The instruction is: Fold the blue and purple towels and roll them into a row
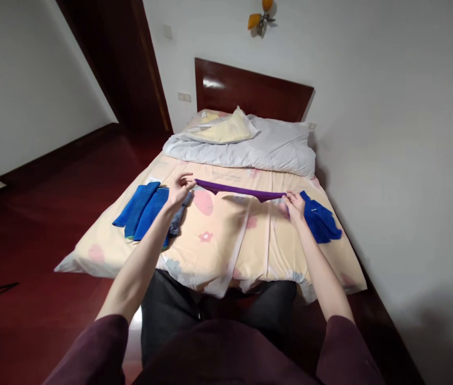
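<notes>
One purple cloth stretched taut above the bed; folded blue cloths left, one crumpled blue cloth right. Left hand and right hand: fingers pinched shut on opposite cloth ends.

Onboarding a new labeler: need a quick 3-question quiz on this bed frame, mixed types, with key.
1. True or false: both hands grip the purple cloth.
2. The folded blue cloths lie nearest which hand? A) left hand B) right hand
3. Fill in: the crumpled blue cloth lies on the ____.

Key: 1 true; 2 A; 3 bed, beside the right hand.
</notes>
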The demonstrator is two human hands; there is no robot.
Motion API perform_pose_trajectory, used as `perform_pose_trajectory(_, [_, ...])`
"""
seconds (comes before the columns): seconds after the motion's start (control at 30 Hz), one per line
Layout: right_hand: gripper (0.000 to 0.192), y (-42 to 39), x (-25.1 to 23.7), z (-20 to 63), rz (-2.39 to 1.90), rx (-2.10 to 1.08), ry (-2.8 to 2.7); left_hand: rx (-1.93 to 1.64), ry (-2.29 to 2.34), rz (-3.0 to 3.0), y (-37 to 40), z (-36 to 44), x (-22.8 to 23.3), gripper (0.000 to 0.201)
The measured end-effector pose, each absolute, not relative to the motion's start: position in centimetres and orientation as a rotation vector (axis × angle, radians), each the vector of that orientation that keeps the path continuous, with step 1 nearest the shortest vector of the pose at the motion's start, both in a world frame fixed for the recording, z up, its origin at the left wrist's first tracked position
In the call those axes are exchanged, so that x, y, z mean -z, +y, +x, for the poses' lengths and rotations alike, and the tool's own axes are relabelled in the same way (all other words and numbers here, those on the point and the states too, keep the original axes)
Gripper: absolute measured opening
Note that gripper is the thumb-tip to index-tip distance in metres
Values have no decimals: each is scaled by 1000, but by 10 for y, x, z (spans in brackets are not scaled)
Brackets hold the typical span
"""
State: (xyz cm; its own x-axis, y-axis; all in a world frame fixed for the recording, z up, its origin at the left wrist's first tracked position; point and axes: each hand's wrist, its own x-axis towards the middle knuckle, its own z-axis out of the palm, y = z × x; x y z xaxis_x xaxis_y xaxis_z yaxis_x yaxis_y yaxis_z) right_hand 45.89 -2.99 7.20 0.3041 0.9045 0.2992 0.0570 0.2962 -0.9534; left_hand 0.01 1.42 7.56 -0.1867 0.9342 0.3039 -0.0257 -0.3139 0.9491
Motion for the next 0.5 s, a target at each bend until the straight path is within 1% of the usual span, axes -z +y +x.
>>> perform_pose_trajectory(0.13, [55, -68, -8, 462, -1273, -843, -1177, -1495, 1299, 1283, -47, -5, 14, 56])
perform_pose_trajectory(0.23, [53, -107, 51, 459, -1397, -960, -1231, -1276, 1507, 1292, -96, -8, 86, 55])
perform_pose_trajectory(0.3, [49, -135, 87, 456, -1476, -1027, -1258, -1096, 1630, 1285, -124, -10, 124, 53])
perform_pose_trajectory(0.4, [42, -169, 128, 451, -1627, -1133, -1314, -827, 1722, 1273, -150, -13, 158, 48])
perform_pose_trajectory(0.5, [37, -184, 148, 447, -1756, -1182, -1291, -706, 1708, 1278, -153, -13, 170, 45])
